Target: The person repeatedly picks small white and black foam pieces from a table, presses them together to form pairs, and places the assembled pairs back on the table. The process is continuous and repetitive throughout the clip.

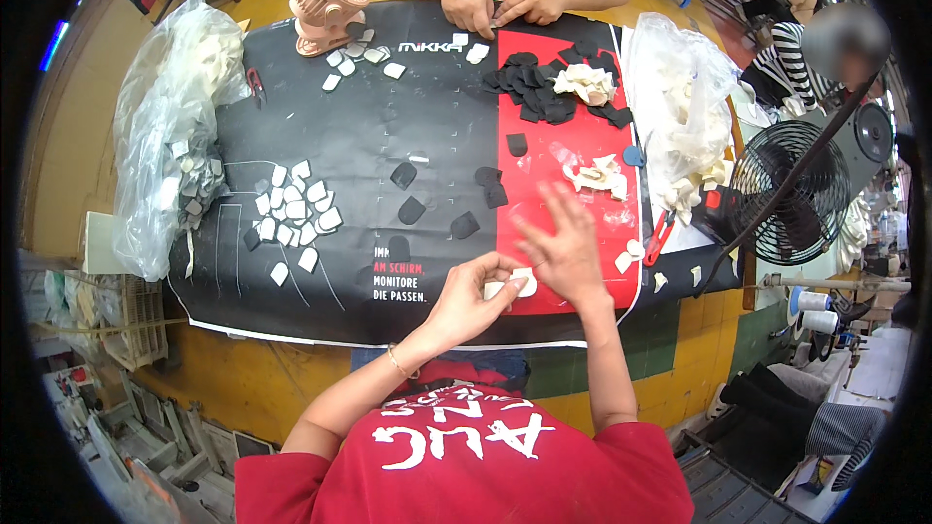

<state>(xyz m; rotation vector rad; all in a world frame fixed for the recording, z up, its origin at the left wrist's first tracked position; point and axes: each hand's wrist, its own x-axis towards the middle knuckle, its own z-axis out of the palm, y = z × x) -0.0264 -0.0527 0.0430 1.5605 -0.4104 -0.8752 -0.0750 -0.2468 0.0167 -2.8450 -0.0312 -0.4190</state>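
Close to the table's front edge, my left hand [474,299] pinches a small white rounded patch [525,282] between thumb and fingers. My right hand [566,245] is raised just beside it with fingers spread, slightly blurred and holding nothing. To the left lies a loose group of white patches [292,210]. Several black patches [412,211] are scattered over the middle of the mat. Farther off on the red area sit a heap of black patches [544,87] and a cream bunch of scraps [585,83]. A second cream bunch [599,177] lies beyond my right hand.
A co-worker's hands [500,10] are at the far edge. A pink fan [328,2] and red snips [255,84] are at far left. Plastic bags [160,107] flank the mat [320,126]. A red-handled cutter [659,237] and black fan [788,192] are right.
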